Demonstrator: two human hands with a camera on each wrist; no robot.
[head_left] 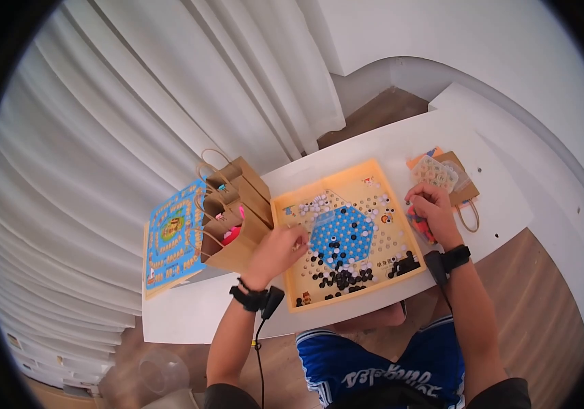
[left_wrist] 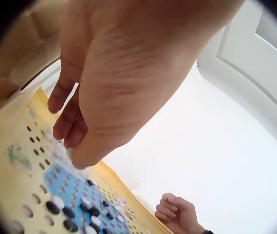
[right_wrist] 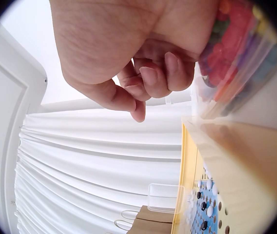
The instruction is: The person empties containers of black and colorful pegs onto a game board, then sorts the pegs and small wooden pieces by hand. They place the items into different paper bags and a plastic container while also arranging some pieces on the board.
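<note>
My left hand (head_left: 284,251) hangs over the left side of a yellow game board (head_left: 394,204), with thumb and index finger brought together. A clear plastic box (right_wrist: 165,197) is right at those fingertips, which pinch its edge; in the left wrist view the thumb hides most of the grip. Black and white pegs (head_left: 350,278) lie scattered over the board's holes and blue hexagon (head_left: 357,235). My right hand (head_left: 432,208) is raised at the board's right edge, fingers curled in and thumb against the index finger, nothing showing between them. Close beside it is a clear bag of colourful pieces (right_wrist: 231,58).
Brown paper bags (head_left: 241,232) with twisted handles stand left of the board. Behind them leans a blue printed board (head_left: 172,228). At the back right, a clear tray of small pieces (head_left: 435,172) lies on a flat brown bag (head_left: 466,180). White curtains hang behind the white table (head_left: 190,317).
</note>
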